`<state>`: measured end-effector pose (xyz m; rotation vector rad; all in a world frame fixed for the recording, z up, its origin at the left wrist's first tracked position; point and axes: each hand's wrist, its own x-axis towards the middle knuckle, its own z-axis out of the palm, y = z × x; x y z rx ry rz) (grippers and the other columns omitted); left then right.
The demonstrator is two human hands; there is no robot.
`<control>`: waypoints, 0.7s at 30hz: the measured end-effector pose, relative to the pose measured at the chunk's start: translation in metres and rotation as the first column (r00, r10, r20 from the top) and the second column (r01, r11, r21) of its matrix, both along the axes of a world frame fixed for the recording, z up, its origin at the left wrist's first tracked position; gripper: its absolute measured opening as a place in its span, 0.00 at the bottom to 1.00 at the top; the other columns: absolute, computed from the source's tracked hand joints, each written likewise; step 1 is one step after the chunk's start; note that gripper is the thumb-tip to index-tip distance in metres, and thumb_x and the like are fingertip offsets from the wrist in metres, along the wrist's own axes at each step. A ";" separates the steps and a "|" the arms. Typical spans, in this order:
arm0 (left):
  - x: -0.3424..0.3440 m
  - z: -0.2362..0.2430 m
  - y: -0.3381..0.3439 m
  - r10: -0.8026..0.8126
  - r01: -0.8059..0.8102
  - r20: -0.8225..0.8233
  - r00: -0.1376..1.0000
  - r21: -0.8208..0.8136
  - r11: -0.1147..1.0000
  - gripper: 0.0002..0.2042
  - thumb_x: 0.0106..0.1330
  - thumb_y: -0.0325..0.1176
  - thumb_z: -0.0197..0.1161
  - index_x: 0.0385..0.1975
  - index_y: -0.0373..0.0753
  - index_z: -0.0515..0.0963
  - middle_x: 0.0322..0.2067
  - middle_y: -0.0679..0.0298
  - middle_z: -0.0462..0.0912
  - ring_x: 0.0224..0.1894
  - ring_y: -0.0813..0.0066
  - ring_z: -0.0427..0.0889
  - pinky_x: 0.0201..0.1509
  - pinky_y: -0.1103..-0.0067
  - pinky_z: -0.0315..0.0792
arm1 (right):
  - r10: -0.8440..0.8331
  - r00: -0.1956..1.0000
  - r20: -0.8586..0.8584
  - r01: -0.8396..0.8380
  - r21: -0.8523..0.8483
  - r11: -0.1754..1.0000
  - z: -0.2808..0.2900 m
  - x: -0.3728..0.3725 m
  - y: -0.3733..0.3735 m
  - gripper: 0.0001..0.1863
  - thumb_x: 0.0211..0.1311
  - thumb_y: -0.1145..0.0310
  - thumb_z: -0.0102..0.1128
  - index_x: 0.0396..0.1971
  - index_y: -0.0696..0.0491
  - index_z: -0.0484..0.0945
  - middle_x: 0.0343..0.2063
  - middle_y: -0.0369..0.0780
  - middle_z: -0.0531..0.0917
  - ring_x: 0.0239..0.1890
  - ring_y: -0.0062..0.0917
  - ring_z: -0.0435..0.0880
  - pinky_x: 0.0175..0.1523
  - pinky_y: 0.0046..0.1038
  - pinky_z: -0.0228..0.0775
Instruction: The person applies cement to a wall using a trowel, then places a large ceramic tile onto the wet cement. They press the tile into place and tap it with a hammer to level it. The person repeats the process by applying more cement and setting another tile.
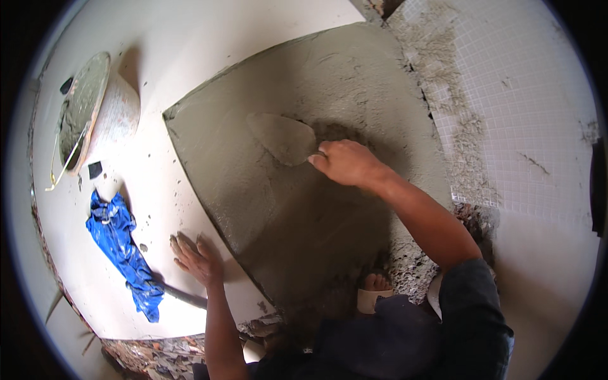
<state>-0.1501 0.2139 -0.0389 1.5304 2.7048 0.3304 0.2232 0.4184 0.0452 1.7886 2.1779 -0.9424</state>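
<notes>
My right hand (347,163) grips a trowel whose pointed blade (278,136), coated in grey mortar, lies flat on a square bed of wet mortar (221,171). The bed is mostly smooth, with rougher patches toward the right. My left hand (196,259), its fingers apart and smeared with grey, rests on the white tiled floor (215,31) beside the bed's left edge. A mortar-spattered blue cloth (117,234) lies just left of that hand.
At upper left stands a bucket (123,114) of mortar with a pale handle. Small dark squares and a curved dark strip lie nearby. On the right is a gridded white panel (519,114) streaked with mortar. Broken rubble (139,351) lines the lower edge; my foot (375,285) is below the bed.
</notes>
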 end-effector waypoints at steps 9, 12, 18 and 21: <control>0.002 0.001 0.001 0.015 -0.015 -0.009 1.000 -0.027 1.000 0.30 0.70 0.50 0.44 0.64 0.33 0.57 0.67 0.52 0.55 0.71 0.54 0.50 0.71 0.52 0.36 | -0.470 0.841 0.268 0.416 0.235 0.878 0.025 0.114 0.086 0.24 0.68 0.53 0.42 0.39 0.59 0.79 0.40 0.53 0.81 0.46 0.45 0.80 0.52 0.40 0.72; 0.003 0.002 0.001 0.013 -0.013 -0.010 1.000 -0.019 1.000 0.30 0.70 0.51 0.44 0.63 0.32 0.58 0.67 0.51 0.56 0.70 0.53 0.50 0.70 0.52 0.37 | -0.484 0.864 0.139 0.461 0.164 0.872 0.014 0.123 0.069 0.24 0.68 0.52 0.42 0.39 0.59 0.79 0.39 0.55 0.81 0.47 0.49 0.78 0.52 0.41 0.70; 0.003 0.003 0.002 0.004 -0.004 -0.024 1.000 -0.014 1.000 0.31 0.70 0.53 0.42 0.63 0.35 0.59 0.67 0.51 0.57 0.70 0.53 0.51 0.70 0.51 0.37 | -0.429 0.895 0.126 0.385 0.269 0.883 -0.006 0.129 0.059 0.27 0.67 0.50 0.43 0.37 0.62 0.77 0.36 0.57 0.80 0.44 0.50 0.79 0.50 0.42 0.71; 0.003 0.002 0.003 0.006 -0.007 -0.028 1.000 -0.032 0.999 0.30 0.70 0.51 0.42 0.65 0.37 0.58 0.68 0.54 0.55 0.71 0.55 0.50 0.71 0.52 0.36 | -0.664 0.724 -0.187 0.681 0.037 0.731 0.004 0.151 0.059 0.26 0.65 0.49 0.48 0.32 0.63 0.76 0.25 0.49 0.79 0.28 0.39 0.80 0.35 0.37 0.73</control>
